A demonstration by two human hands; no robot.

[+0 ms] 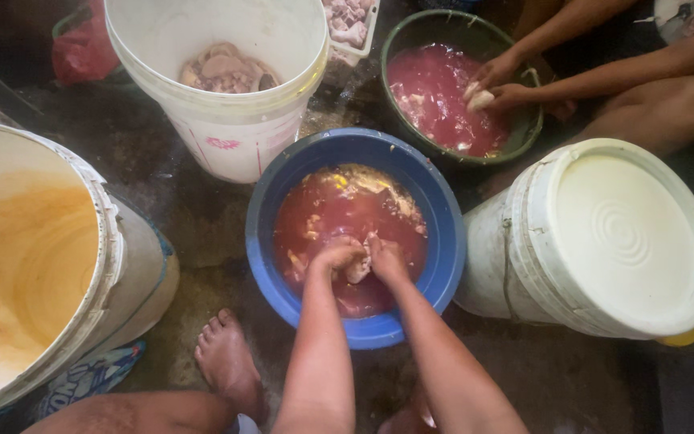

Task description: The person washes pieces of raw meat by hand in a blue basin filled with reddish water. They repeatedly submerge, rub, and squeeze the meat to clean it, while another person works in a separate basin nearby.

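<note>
Both sets of fingers curl together around a pale, wet lump of meat, the left hand and right hand touching over it. It sits half sunk in red liquid inside a round blue plastic basin, with open liquid ahead of the fingers. Around stand three white plastic buckets and one green basin, where another person's two hands work.
</note>
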